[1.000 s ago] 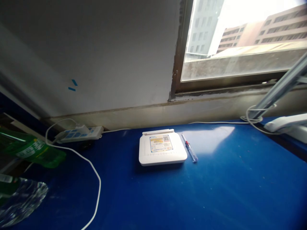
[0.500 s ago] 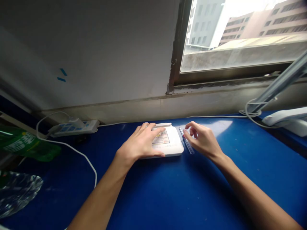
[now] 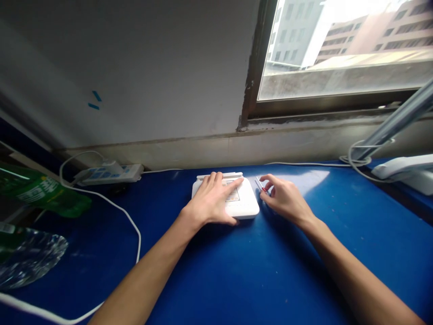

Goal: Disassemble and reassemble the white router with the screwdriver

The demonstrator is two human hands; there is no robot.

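Observation:
A white router [image 3: 248, 201] lies on the blue table with a printed label on its upper face and antennas folded along its back edge. Spread across it, my left hand [image 3: 211, 198] grips it from above, the thumb at the front edge and the fingers towards the back. Just right of the router, my right hand [image 3: 284, 196] pinches a small screwdriver [image 3: 259, 183] between thumb and fingers. Its thin metal shaft and a bit of red show, pointing away and to the left; the hand hides its clear handle.
At the left are a green bottle [image 3: 57, 194], a clear plastic bottle [image 3: 37, 255] and a white power strip [image 3: 125, 174]. A white cable [image 3: 118, 210] loops over the table. A metal lamp arm [image 3: 382, 126] rises at the right. Wall and window stand behind.
My right hand has closed on the screwdriver, which was lying on the table, and its shaft is now lifted slightly. My left hand has slid a little right on the router.

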